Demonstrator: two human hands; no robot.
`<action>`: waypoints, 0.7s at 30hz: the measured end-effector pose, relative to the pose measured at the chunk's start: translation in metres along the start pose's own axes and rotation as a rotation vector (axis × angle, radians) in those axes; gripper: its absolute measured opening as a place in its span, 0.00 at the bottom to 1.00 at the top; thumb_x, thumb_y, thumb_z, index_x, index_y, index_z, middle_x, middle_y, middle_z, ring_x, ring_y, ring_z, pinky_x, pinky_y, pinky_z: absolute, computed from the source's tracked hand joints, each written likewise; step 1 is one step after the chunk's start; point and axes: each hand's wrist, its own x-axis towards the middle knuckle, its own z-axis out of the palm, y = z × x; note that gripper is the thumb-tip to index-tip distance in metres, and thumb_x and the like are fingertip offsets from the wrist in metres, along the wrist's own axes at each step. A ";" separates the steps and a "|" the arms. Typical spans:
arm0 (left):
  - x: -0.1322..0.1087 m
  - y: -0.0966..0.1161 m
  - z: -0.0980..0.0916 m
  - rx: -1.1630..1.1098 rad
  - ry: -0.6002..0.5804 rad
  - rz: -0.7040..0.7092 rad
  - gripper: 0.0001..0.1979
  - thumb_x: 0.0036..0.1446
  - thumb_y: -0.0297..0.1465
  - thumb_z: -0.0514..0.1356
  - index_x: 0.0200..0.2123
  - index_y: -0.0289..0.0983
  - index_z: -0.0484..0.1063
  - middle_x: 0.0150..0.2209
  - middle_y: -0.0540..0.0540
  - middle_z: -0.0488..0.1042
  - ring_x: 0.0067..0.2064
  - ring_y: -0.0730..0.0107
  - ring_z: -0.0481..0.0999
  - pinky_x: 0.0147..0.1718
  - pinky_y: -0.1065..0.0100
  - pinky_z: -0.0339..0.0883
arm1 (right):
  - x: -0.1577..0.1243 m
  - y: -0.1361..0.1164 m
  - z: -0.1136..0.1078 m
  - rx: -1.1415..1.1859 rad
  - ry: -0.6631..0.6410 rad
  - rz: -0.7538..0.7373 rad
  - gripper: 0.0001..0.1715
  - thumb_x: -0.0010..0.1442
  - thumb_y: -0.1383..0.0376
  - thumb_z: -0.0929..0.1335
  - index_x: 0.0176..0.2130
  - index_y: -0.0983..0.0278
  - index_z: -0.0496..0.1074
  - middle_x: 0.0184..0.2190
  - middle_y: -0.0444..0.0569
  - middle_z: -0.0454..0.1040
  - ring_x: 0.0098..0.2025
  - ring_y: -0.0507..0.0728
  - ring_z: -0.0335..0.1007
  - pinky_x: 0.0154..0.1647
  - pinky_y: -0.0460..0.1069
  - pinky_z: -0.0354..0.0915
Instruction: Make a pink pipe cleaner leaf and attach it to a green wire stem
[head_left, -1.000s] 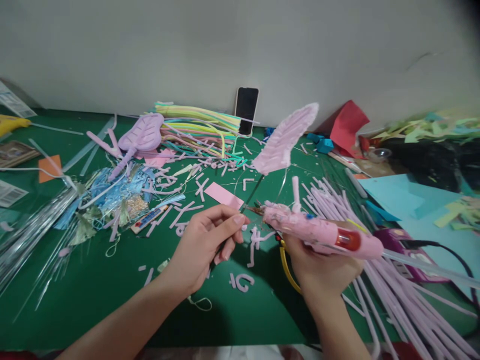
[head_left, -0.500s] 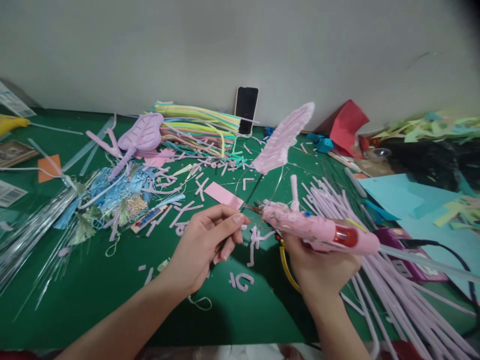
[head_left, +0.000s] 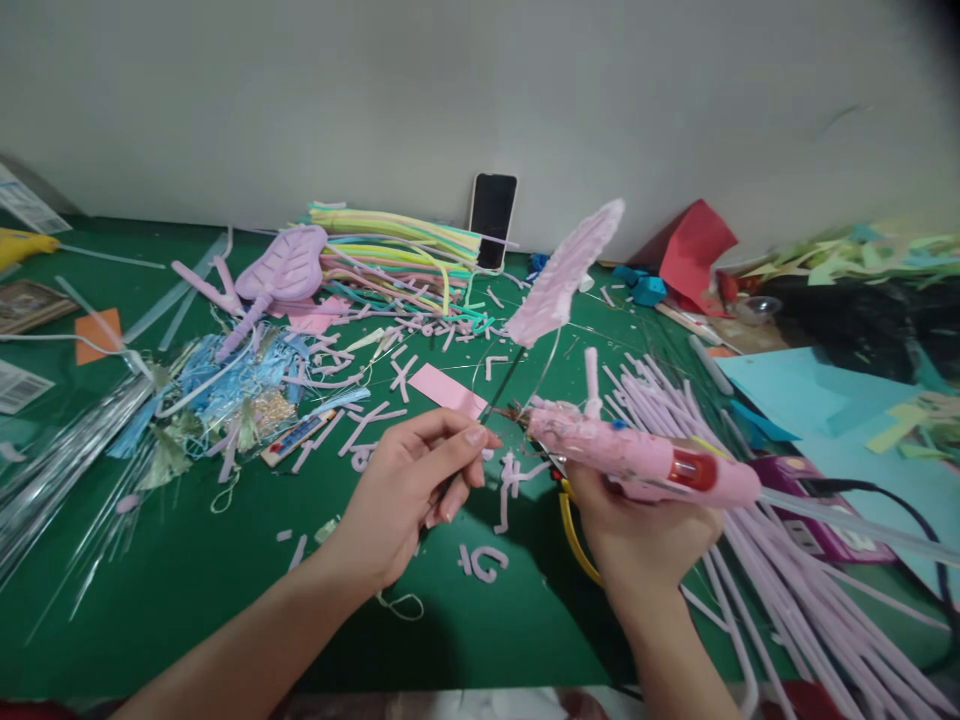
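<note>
My left hand [head_left: 427, 480] pinches the thin dark stem of a fuzzy pale-pink feather [head_left: 562, 280], which leans up and to the right above the table. Wrapped in my right hand [head_left: 645, 530] is a pink hot glue gun [head_left: 637, 450], its metal tip pointing left, close to the stem just above my left fingertips. I cannot tell whether the tip touches the stem. A clear glue stick trails from the gun's back end. Behind my left fingers lies a pink paper strip [head_left: 448, 390]. Part of a yellow-handled tool [head_left: 576, 540] shows beside my right wrist.
Lilac fuzzy stems [head_left: 780, 560] fan out at the right, beside a purple power strip [head_left: 832, 510]. A phone [head_left: 493, 220] leans on the wall. Blue tassels [head_left: 217, 380], a lilac leaf [head_left: 281, 262] and cut pieces cover the left of the green table [head_left: 315, 640].
The feather has turned a little and now looks narrower. The glue gun has shifted very slightly right. My left hand stays nearly in place.
</note>
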 end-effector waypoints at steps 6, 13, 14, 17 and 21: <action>0.000 0.000 0.000 0.007 0.011 0.005 0.08 0.55 0.33 0.65 0.28 0.35 0.75 0.20 0.54 0.70 0.14 0.88 0.58 0.11 0.82 0.43 | 0.001 0.000 0.001 0.018 0.010 0.007 0.14 0.47 0.57 0.72 0.22 0.64 0.69 0.16 0.44 0.65 0.16 0.53 0.62 0.17 0.46 0.53; 0.000 0.001 0.002 0.037 0.024 0.000 0.09 0.54 0.35 0.65 0.28 0.34 0.75 0.20 0.54 0.69 0.14 0.87 0.58 0.11 0.81 0.43 | 0.001 -0.001 0.000 -0.009 0.034 -0.022 0.16 0.48 0.56 0.73 0.22 0.63 0.67 0.17 0.44 0.67 0.16 0.53 0.64 0.17 0.45 0.56; 0.000 0.001 0.002 0.042 0.030 0.001 0.09 0.54 0.35 0.65 0.28 0.34 0.74 0.19 0.54 0.69 0.14 0.87 0.58 0.11 0.81 0.43 | 0.001 -0.001 0.001 -0.012 0.028 -0.017 0.15 0.49 0.57 0.72 0.22 0.63 0.67 0.17 0.44 0.67 0.17 0.53 0.64 0.17 0.46 0.56; 0.000 0.001 0.003 0.052 0.045 0.014 0.10 0.53 0.35 0.65 0.26 0.34 0.72 0.19 0.54 0.69 0.14 0.87 0.58 0.11 0.81 0.44 | 0.001 0.000 0.002 0.032 0.033 -0.044 0.15 0.49 0.55 0.72 0.22 0.62 0.68 0.18 0.45 0.70 0.18 0.54 0.66 0.17 0.46 0.58; 0.000 0.001 0.003 0.062 0.050 0.022 0.11 0.53 0.35 0.65 0.26 0.34 0.72 0.20 0.54 0.69 0.14 0.87 0.59 0.11 0.81 0.44 | 0.001 0.000 0.002 0.007 0.023 -0.037 0.15 0.50 0.56 0.71 0.22 0.63 0.68 0.17 0.45 0.69 0.17 0.54 0.65 0.17 0.46 0.58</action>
